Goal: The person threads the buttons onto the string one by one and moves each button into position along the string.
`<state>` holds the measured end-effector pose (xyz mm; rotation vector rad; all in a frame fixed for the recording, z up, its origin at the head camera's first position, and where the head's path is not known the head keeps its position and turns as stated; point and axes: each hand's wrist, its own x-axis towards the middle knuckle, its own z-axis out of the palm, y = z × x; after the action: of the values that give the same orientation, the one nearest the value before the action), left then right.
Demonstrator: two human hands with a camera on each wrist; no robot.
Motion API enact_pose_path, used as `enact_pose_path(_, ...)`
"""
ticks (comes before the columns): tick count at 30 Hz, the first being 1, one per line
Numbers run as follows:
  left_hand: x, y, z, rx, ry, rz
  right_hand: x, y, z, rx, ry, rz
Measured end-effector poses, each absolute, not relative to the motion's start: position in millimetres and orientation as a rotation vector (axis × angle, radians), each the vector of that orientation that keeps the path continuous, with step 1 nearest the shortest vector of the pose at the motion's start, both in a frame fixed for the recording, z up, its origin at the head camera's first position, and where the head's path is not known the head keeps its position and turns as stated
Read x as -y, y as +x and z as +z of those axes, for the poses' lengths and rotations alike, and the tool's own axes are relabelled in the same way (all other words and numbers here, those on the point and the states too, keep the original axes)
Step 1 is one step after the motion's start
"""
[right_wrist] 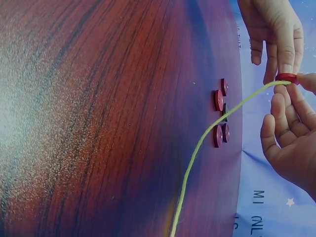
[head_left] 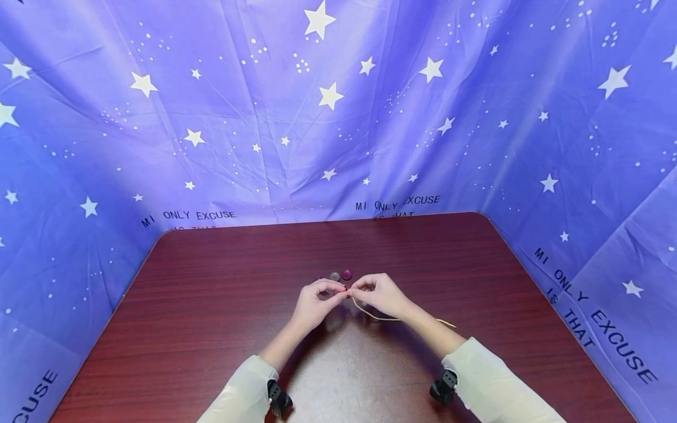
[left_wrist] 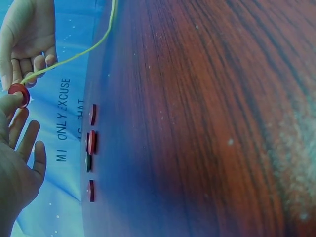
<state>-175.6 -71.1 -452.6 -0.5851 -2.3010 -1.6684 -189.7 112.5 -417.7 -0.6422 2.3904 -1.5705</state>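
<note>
Between both hands, above the table, is a small red button (left_wrist: 19, 94). My left hand (head_left: 312, 305) pinches it between thumb and finger, seen also in the left wrist view. From the right, my right hand (head_left: 383, 295) meets it, thumb and index finger pinching a yellow string (right_wrist: 203, 138) close against the button. The string hangs from these fingertips and curves under the right forearm. Whether it passes through a hole in the button is hidden by the fingers. Just beyond the hands lie a grey button (head_left: 335, 276) and a purple button (head_left: 346, 274).
Several red buttons (right_wrist: 218, 100) and a dark one (right_wrist: 225, 112) lie close together on the dark red wooden table (head_left: 211, 305). A blue star-patterned cloth (head_left: 285, 106) hangs behind and along both sides. Black straps (head_left: 443, 386) with devices sit at the wrists.
</note>
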Motion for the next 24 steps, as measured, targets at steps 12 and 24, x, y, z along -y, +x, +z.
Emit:
enact_pose_path(12, 70, -175, -452, 2.333, -0.578, -1.638, -114, -188, -417, -2.398, -0.682, -1.53)
enact_pose_path(24, 70, -180, -464, 2.334, -0.585, -1.637, -120, -208, -450, -2.397, -0.843, -1.523)
